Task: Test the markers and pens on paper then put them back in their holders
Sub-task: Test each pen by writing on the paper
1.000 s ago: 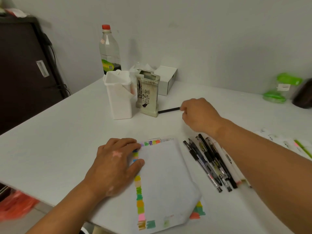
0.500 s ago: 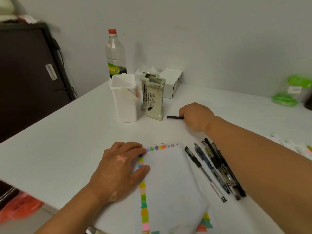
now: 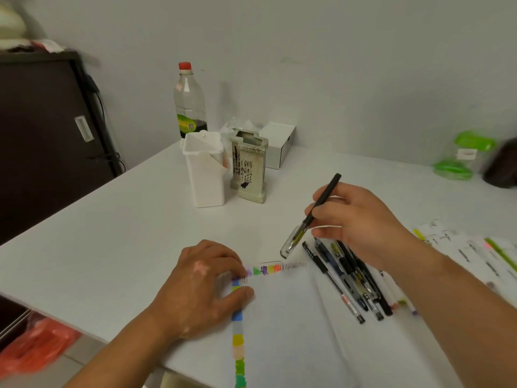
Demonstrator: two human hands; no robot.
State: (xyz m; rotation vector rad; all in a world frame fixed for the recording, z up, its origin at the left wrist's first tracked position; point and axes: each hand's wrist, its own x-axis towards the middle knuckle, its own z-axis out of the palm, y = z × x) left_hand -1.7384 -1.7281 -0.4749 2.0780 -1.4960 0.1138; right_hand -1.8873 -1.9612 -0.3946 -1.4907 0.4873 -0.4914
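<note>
Right hand (image 3: 361, 222) raised black pen (image 3: 298, 235), grip pinching barrel; left hand (image 3: 204, 284) flat on paper (image 3: 293, 326); right-edge markers (image 3: 475, 253) blurred.

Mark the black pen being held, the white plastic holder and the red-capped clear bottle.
Black pen with clear cap (image 3: 329, 189), head view, upper barrel.
White plastic holder (image 3: 207, 183), head view, front wall.
Red-capped clear bottle (image 3: 189, 99), head view, clear body.

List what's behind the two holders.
A red-capped bottle stands behind the white holder, its base covered. A white box sits behind the grey holder, partly covered. Between them something pale and crumpled peeks out, too hidden to identify.
</note>
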